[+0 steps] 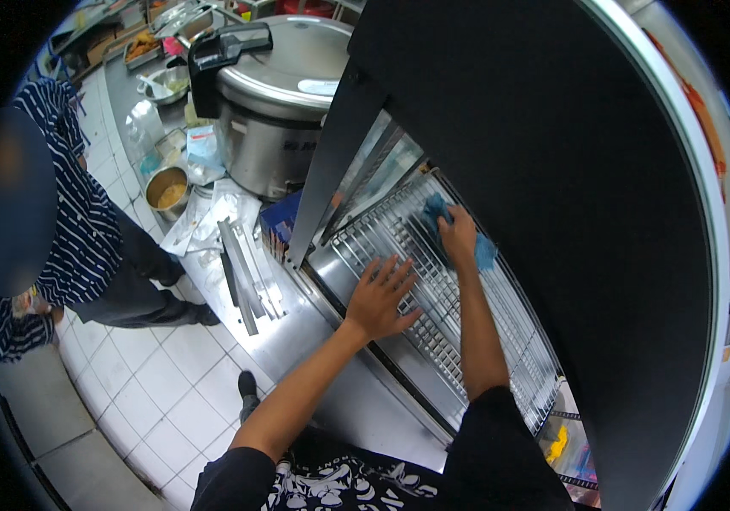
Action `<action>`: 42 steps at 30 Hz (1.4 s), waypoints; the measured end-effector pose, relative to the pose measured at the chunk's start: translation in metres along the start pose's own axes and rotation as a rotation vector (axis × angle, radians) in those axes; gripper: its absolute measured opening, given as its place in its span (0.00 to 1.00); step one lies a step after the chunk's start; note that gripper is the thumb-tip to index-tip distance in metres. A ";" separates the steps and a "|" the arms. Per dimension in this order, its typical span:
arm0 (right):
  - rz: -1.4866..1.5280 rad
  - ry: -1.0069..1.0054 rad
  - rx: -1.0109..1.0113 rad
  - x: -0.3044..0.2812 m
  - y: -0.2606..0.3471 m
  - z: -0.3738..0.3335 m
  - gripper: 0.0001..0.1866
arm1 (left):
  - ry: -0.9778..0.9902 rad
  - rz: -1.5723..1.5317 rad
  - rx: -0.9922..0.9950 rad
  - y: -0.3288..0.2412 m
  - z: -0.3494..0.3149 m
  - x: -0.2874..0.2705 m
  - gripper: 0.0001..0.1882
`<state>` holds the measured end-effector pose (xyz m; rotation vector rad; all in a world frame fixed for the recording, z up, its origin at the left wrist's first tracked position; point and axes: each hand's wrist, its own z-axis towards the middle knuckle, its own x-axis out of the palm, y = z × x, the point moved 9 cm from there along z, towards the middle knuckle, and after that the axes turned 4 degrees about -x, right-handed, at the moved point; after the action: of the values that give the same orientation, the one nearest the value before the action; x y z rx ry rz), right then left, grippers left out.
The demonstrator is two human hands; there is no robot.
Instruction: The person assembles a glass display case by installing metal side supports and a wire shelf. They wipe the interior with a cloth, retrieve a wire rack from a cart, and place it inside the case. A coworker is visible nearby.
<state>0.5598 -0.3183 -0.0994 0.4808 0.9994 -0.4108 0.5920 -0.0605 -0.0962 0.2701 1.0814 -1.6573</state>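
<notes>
My right hand [459, 234] is closed around a crumpled blue cloth [485, 253], whose folds stick out on both sides of the fingers. It is at the far part of a wire rack [518, 341], inside a cabinet with a large black panel [527, 111]. My left hand [379, 300] lies flat with its fingers spread, over the rack's near left side beside a shiny metal sheet [335, 271]. Nothing shows in that hand. Whether its palm presses on the rack bars is hidden from view.
Left of the rack, a steel counter [314, 328] carries long metal strips [241, 277], a large lidded pot [275, 145] and a small steel pot [167, 189] of yellowish food. A person in a striped shirt [84, 204] stands on the tiled floor at the left.
</notes>
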 end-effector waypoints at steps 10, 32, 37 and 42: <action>-0.138 0.570 0.316 -0.125 -0.123 -0.119 0.25 | -0.022 -0.042 -0.054 -0.001 -0.001 -0.006 0.28; -0.152 0.308 0.236 -0.143 -0.184 -0.150 0.21 | 0.084 0.082 -0.042 -0.012 -0.004 0.003 0.31; -0.235 0.068 0.527 -0.240 -0.249 -0.355 0.21 | 0.032 0.108 -0.007 -0.008 -0.010 0.007 0.31; -0.575 -0.131 0.838 -0.239 -0.254 -0.427 0.28 | 0.035 0.118 0.000 0.000 -0.019 0.019 0.33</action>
<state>0.0126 -0.2630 -0.1342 0.8973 0.7926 -1.3867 0.5785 -0.0583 -0.1197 0.3573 1.0714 -1.5527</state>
